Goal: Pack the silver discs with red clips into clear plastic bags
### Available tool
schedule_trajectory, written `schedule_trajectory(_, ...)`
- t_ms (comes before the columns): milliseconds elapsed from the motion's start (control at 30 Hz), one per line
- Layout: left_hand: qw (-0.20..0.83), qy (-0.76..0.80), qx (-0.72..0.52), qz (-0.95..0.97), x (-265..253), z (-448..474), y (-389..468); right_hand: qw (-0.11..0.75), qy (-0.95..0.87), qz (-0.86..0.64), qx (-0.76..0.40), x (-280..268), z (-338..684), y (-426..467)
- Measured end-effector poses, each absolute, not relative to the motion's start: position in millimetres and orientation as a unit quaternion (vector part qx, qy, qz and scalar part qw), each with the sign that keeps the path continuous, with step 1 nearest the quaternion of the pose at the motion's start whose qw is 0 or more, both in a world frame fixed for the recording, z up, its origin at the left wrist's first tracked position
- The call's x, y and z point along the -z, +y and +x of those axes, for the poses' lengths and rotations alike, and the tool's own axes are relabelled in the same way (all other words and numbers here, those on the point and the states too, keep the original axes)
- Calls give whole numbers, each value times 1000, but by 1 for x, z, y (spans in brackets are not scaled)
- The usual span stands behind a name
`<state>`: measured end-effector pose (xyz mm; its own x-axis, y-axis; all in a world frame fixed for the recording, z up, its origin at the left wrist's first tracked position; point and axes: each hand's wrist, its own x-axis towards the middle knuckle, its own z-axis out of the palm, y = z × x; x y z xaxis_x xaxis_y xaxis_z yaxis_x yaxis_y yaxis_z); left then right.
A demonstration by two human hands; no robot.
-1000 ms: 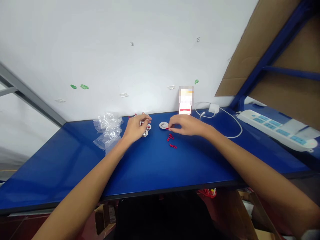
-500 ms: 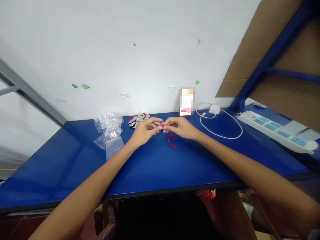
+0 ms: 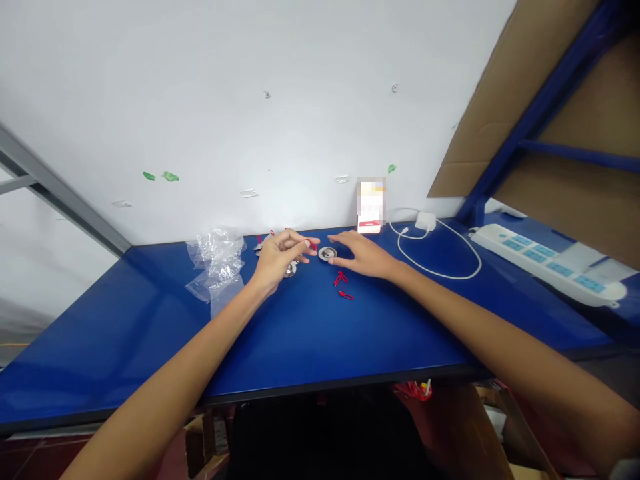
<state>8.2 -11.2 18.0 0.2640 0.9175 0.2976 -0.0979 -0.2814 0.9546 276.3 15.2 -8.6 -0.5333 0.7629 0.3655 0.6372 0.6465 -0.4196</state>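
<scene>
A small red cord loop (image 3: 313,245) is pinched between the thumb and fingers of my left hand (image 3: 281,259). My right hand (image 3: 367,254) has its thumb and fingers spread around the right side of a round metal disc (image 3: 327,253); whether it touches the disc I cannot tell. Another shiny round disc (image 3: 291,269) lies partly under my left hand. Behind that hand, more discs with red loops (image 3: 259,245) are mostly hidden. Several loose red cord loops (image 3: 346,295) rest on the blue table in front of my right hand.
Crumpled clear plastic bags (image 3: 216,267) lie on the left of the blue table (image 3: 300,347). A lit phone (image 3: 370,207) leans on the wall. A white cable with a charger (image 3: 425,221) and a power strip (image 3: 545,263) are on the right.
My hands have drawn apart, the left keeping a red loop and the right opening. The disc between them and one beneath my left hand now show. The view has shifted slightly.
</scene>
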Motion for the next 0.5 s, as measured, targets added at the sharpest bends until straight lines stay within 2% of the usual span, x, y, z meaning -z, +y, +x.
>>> schedule_trajectory(133, 482, 347, -490, 638, -17, 10, -13, 248, -866, -419, -110, 21, 270, 21)
schedule_trajectory(367, 432, 384, -457, 676, -14, 11, -9, 267, -870, -401, -105, 15, 269, 18)
schedule_trajectory(500, 427, 389, -431, 693, -7, 10, -5, 272, -863, -421, -65, 12, 268, 14)
